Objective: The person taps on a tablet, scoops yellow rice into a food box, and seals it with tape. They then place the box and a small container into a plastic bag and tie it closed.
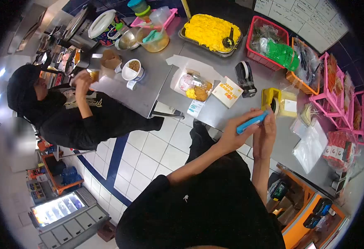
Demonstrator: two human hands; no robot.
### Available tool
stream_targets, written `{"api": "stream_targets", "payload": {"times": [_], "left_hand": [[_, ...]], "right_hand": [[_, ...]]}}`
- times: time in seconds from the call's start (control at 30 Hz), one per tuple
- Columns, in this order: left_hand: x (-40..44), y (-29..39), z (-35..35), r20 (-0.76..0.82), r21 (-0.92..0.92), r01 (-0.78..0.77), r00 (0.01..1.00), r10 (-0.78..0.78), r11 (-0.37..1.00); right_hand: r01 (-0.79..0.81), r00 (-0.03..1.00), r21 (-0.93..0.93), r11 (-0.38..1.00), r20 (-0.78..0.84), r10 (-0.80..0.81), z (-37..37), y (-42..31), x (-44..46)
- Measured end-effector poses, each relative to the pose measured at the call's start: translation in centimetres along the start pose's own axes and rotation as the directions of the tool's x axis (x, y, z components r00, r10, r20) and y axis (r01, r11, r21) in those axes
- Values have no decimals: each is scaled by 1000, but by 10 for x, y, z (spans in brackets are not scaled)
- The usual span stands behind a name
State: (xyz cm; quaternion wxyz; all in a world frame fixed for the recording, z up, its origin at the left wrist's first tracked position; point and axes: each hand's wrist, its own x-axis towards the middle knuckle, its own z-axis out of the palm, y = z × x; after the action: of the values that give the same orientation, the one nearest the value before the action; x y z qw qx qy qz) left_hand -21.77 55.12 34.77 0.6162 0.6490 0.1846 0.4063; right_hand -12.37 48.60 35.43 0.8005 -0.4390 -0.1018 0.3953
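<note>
Both of my hands are raised over the front edge of the steel counter, fingers closed around a blue marker-like object (251, 122). My left hand (236, 132) holds it along its length, and my right hand (266, 133) grips its upper right end. Beyond them lies an open paper box (178, 71) with yellow food, a fried piece and a wrapped round item inside. The box's printed lid (227, 92) faces up, and a white label (195, 108) hangs at its near edge. A black dispenser (246, 79) and a yellow tape dispenser (269, 99) stand behind my hands.
A co-worker (74, 112) stands at the left, a hand raised near the counter. Further back are a tray of yellow food (209, 32), a white bowl (132, 71) and a red basket (267, 41). Plastic bags (310, 147) and pink racks (335, 91) occupy the right side.
</note>
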Motion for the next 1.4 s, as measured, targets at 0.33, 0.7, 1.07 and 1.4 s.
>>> {"api": "stream_targets", "payload": {"times": [0.33, 0.7, 1.07, 1.4], "left_hand": [[26, -46, -55, -145, -183, 222, 958, -249, 958], [64, -44, -193, -217, 126, 61, 976, -32, 990], [146, -184, -422, -417, 808, 472, 881, -225, 353], [80, -136, -275, -127, 960, 182, 960, -250, 212]], "right_hand": [[54, 998, 246, 968, -51, -42, 79, 49, 21], [-25, 999, 44, 999, 35, 24, 182, 108, 59], [22, 957, -990, 137, 60, 283, 124, 170, 123], [40, 924, -994, -105, 77, -374, 109, 241, 76]]}}
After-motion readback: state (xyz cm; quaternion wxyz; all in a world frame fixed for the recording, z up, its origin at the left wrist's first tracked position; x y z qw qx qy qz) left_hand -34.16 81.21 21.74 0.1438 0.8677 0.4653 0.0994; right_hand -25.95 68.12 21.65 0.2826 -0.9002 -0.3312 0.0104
